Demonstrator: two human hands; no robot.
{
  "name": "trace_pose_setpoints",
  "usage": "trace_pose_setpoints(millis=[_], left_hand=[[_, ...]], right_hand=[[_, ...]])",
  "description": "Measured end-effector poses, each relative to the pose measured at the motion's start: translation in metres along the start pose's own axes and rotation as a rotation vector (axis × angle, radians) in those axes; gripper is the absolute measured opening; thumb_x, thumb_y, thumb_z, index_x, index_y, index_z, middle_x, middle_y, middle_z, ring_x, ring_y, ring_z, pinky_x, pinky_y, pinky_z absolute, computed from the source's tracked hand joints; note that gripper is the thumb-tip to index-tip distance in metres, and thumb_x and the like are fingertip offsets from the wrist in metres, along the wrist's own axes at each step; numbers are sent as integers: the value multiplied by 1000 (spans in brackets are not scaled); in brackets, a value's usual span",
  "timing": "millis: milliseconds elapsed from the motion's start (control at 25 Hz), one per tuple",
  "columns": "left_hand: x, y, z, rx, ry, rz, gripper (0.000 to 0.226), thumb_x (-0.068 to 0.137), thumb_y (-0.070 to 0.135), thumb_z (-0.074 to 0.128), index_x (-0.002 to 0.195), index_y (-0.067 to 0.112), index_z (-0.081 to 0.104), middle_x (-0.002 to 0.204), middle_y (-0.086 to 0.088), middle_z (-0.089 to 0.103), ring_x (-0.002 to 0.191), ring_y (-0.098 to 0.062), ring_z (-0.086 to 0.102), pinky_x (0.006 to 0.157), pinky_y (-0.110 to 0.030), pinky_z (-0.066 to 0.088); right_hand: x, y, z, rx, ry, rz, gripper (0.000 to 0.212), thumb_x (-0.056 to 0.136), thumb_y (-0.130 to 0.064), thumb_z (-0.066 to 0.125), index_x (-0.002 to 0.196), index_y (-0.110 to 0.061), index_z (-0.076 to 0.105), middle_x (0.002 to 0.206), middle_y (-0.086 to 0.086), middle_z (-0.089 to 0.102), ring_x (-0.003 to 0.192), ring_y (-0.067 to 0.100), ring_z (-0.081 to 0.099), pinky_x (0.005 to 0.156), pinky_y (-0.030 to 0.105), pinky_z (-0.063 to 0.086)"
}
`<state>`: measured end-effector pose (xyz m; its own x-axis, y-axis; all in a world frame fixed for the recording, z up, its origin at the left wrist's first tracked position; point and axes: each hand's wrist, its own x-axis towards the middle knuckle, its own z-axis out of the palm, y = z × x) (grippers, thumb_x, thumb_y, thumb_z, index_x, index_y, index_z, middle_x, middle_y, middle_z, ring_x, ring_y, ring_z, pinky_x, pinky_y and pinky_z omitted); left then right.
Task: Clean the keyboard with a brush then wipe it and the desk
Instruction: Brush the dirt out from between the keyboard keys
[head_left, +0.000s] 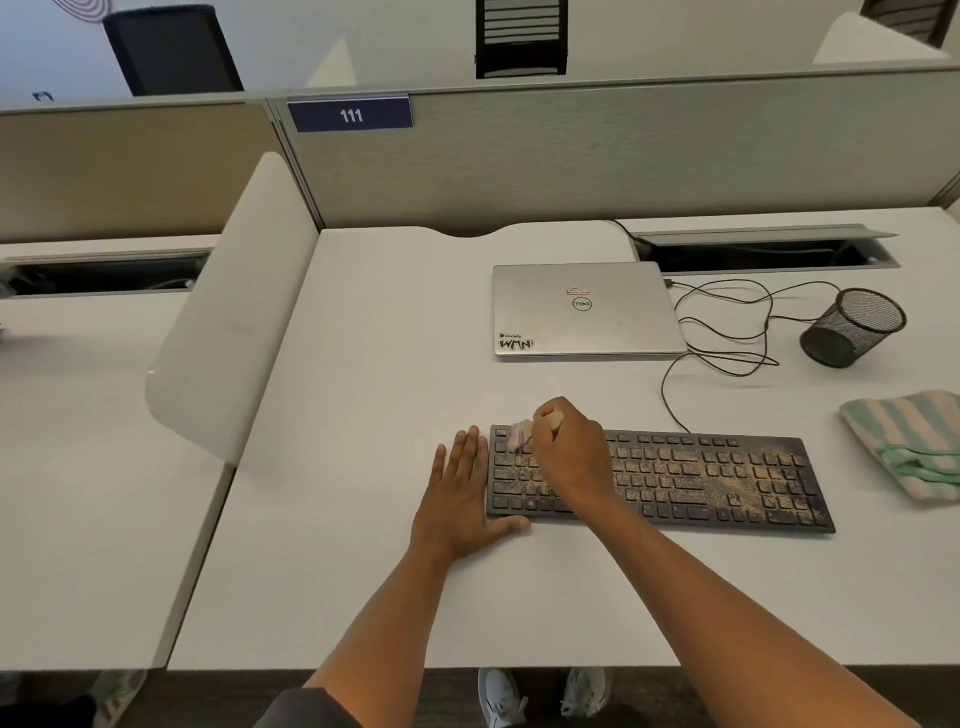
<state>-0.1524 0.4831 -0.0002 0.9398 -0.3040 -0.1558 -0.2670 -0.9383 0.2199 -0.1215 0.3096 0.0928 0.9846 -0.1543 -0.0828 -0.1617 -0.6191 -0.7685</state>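
Laptop (587, 309) reads "Dell"; partition sign (350, 114) reads "111".

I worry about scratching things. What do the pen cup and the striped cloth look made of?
The pen cup looks like black wire mesh, probably metal, since the desk shows through its wall. The striped cloth looks like soft woven fabric, matte, lying folded in green and pale stripes.

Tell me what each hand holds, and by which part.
The right hand grips the brush by its handle. The left hand holds nothing; it lies flat beside the keyboard.
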Motion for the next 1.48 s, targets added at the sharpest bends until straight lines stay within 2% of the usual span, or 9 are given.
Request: trace_pose_setpoints(millis=[160,320,480,640,800,960,1120,1320,1480], left_hand=[[-1,1,-1,6,-1,4,132,76,99,32,157,10,-22,165,-6,-28,150,-17,-32,125,-45,-14],[2,1,0,18,-8,-7,134,74,100,30,159,9,-18,167,-7,-23,151,-16,-29,125,-46,-12],[2,1,1,47,-13,-15,134,73,101,28,159,8,-17,167,-7,-23,152,-17,-29,125,-45,-11],[2,3,-1,51,-1,-5,132,73,100,24,159,9,-15,167,-7,-22,152,-17,-28,125,-46,-11],[1,3,0,45,1,-3,131,76,98,30,160,8,-14,168,-7,-21,153,-17,-25,125,-45,-9],[1,3,1,46,-11,-3,131,75,100,25,158,9,-18,167,-7,-24,152,-17,-28,125,-47,-9],[0,0,2,38,-8,4,130,74,100,21,158,9,-20,166,-7,-26,151,-18,-30,125,-47,-10],[0,-2,2,4,-19,14,129,74,101,18,159,10,-19,166,-8,-26,151,-19,-31,124,-46,-14],[1,-4,2,18,-32,21,128,75,99,13,158,7,-19,166,-11,-26,151,-22,-31,123,-46,-17]], right_hand=[[0,6,-2,108,-135,-20,12,95,-26,52,90,-28,63,72,-4,73,59,8,63,55,32,51],[-1,11,-7,-25,-47,-4,11,95,-30,51,90,-27,60,72,-5,69,66,16,64,57,32,51],[-4,10,0,92,-146,4,17,91,-39,47,90,-29,61,74,-4,72,69,15,68,63,38,57],[-4,9,-8,-19,-96,-20,12,96,-32,48,92,-27,58,74,-6,67,69,17,62,56,29,44],[-10,15,-3,91,-212,-57,12,94,-33,50,90,-29,60,73,-5,71,70,13,67,63,37,55],[-19,15,-8,-28,-98,-64,11,95,-32,50,92,-28,60,73,-6,68,67,17,65,60,37,54],[-27,15,-3,131,-126,-15,13,94,-27,52,88,-27,64,67,-7,72,64,10,70,63,41,59],[-38,13,-5,-3,52,67,12,95,-28,52,88,-27,61,71,-5,70,68,18,66,60,35,53],[-54,8,5,52,7,40,11,95,-28,53,88,-31,61,69,-7,72,65,10,68,60,36,56]])
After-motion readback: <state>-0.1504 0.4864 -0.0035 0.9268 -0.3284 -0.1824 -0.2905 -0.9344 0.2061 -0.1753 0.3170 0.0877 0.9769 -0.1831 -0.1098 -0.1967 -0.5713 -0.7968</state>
